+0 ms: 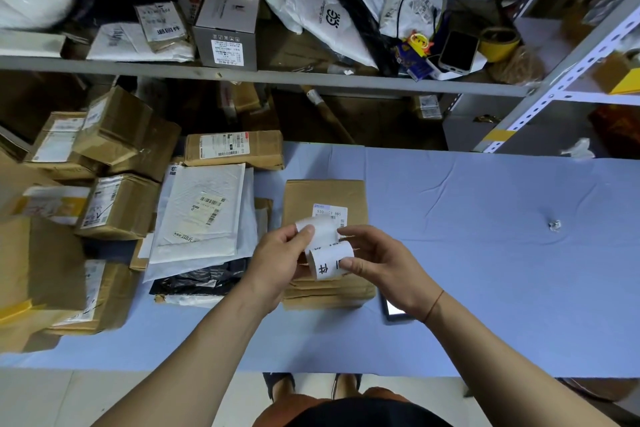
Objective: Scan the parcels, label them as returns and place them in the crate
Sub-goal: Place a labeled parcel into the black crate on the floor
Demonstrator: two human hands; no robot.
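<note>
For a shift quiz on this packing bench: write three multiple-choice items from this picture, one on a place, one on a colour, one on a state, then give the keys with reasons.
1. Where does the brown parcel under the hands lie?
A. on the upper shelf
B. on the table cloth, right of the white mailers
C. on the floor

2. What colour is the table cloth?
A. light blue
B. red
C. green

3. What are the hands doing?
A. both resting flat on the table
B. both holding the label roll, a strip pulled up
C. one holding a scanner

Key: 1 B, the parcel sits on the cloth beside the white mailers. 2 A, the cloth is pale blue. 3 B, the left hand pinches the raised strip while the right hand grips the label roll.
</note>
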